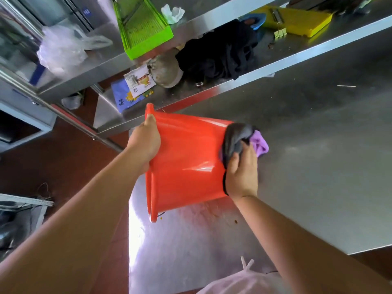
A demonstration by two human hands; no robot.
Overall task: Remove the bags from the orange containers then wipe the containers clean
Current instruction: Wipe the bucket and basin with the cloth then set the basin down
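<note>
The wiping stage appears to be under way: the orange bucket (186, 164) has no bag visible on it from this side, though its inside faces away to the left and cannot be checked. A tied whitish bag (239, 283) lies at the near edge of the steel desk (318, 166), perhaps one taken out, though that is only a guess. Only one bucket is in view, so whether others remain to be done cannot be told. The bucket is held on its side above the desk's near left corner, mouth to the left and base to the right. The left hand (144, 143) grips the rim, thumb on the outer wall and fingers hidden inside. The right hand (241, 175) clutches a grey and purple cloth (244, 141) and presses it against the base edge of the bucket. The bucket is glossy plastic, bright with reflections, its outer wall looking clean; a thin dark handle hangs near the rim underneath. Beneath it the desk shows a reddish smear and a few crumbs, which may also need wiping.
</note>
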